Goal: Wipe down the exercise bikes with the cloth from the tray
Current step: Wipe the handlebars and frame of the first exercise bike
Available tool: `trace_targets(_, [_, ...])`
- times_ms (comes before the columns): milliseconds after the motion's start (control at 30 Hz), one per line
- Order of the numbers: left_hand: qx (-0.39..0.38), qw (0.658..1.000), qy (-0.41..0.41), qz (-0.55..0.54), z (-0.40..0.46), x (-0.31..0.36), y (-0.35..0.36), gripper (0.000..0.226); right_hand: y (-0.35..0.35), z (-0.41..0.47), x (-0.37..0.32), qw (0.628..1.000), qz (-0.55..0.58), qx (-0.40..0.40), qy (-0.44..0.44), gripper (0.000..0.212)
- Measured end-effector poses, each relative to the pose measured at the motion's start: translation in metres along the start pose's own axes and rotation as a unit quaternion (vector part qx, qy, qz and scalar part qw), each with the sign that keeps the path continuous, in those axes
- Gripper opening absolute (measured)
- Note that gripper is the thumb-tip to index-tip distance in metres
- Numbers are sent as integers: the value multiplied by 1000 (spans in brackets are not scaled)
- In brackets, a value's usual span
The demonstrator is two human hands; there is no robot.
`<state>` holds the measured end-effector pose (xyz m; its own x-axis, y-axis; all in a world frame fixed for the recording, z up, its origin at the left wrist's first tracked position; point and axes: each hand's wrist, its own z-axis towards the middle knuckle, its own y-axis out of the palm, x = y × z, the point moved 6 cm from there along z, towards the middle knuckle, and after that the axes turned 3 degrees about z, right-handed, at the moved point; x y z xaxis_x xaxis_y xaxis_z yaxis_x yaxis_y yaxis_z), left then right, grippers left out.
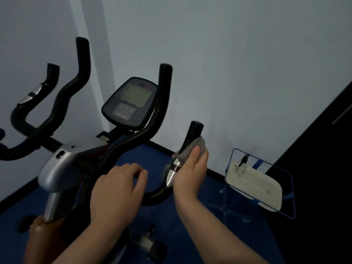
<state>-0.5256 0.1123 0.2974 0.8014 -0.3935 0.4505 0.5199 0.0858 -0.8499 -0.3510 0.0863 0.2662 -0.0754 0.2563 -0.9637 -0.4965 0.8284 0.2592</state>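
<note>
Both hands were on the bike's handlebar. The right hand held a grey cloth wrapped round the right grip, thumb pressed on the cloth and fingers curled behind the bar, just above the silver pulse sensor. Part of the cloth hung out on the far side of the grip, behind the sensor. The left hand rested on the curved bar just left of the right hand, fingers curled over it; how firmly it gripped could not be told.

Beyond the left hand stood the console with a pale grey screen, between two upright black bar ends. Lower left of that hand sat the silver stem cover, with an orange-brown frame part beneath it. Farther left rose a second bike's handlebar with its own silver sensor.

Right of the right hand, well apart, a white tray lay on a clear, blue-edged stand against the wall, holding a small object too blurred to name. Blue floor spread beneath both arms, and a dark panel filled the far right.
</note>
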Motion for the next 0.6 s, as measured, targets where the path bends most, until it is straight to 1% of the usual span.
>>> trace_targets(33, [-3,1000,2,1,1,1,0,22,3,8,-3,1000,3,-14,17,28])
trace_targets(67, [-6,1000,3,3,1,1,1,23,5,19,-9,1000,-7,-21,15,28])
trace_targets(100, [-10,1000,3,5,1,1,1,23,7,30,-17,1000,-19,-23,4,29])
trace_targets(167, [-10,1000,-1,9,1,2,1,24,10,31,-19,1000,-4,-29,-8,29])
trace_targets(267, [-9,1000,-4,12,-1,2,1,24,4,-6,8,998,18,-49,36,32])
trace_targets(333, [-9,1000,-2,12,-1,3,0,24,4,-9,10,995,40,-69,61,25])
trace_targets(367, [-10,1000,-1,11,0,3,0,23,6,3,4,995,39,-76,52,22])
trace_targets(467, [-4,1000,-2,3,2,1,1,23,17,35,-19,997,20,-78,1,26])
trace_targets(600, [0,1000,-5,-3,-1,1,0,22,7,1,-5,994,-69,-67,-54,43])
